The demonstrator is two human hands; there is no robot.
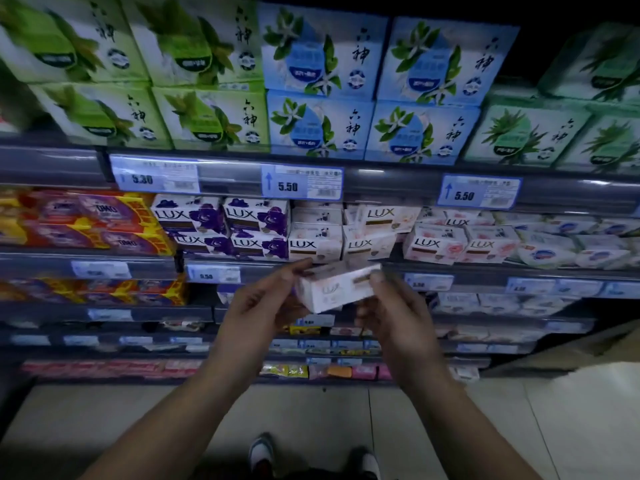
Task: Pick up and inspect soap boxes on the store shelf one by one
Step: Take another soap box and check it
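— Two hands on one box, centre of frame. Left hand (pixel 263 306) has its grip closed on the left end of a white LUX soap box (pixel 337 289), thumb on top, fingers under.
— And the other?
— Right hand (pixel 398 317) closed on the right end of the same box, fingertips (pixel 375 277) pinching the edge. Box tilted, its right end higher, held clear of the shelf in front of the middle tier. Print on it blurred; only the LUX mark reads.
— What's directly behind?
— Just above the hands, a row of white LUX boxes (pixel 317 245) on the middle shelf (pixel 485 271). Left of those, purple LUX boxes (pixel 256 216); right of them, pink-flowered LUX boxes (pixel 460 244).
— Further out?
— Upper half of frame: stacked green boxes (pixel 211 116) at left, blue boxes (pixel 322 123) centre, both with Chinese lettering. Price tags (pixel 301 183) on the rail below them read 5.30, 5.50, 5.50. Red and yellow packs (pixel 90 220) at far left. Lower shelves blurred, contents unclear. Bottom of frame: pale tiled floor (pixel 311 410) and two shoe tips (pixel 263 452).
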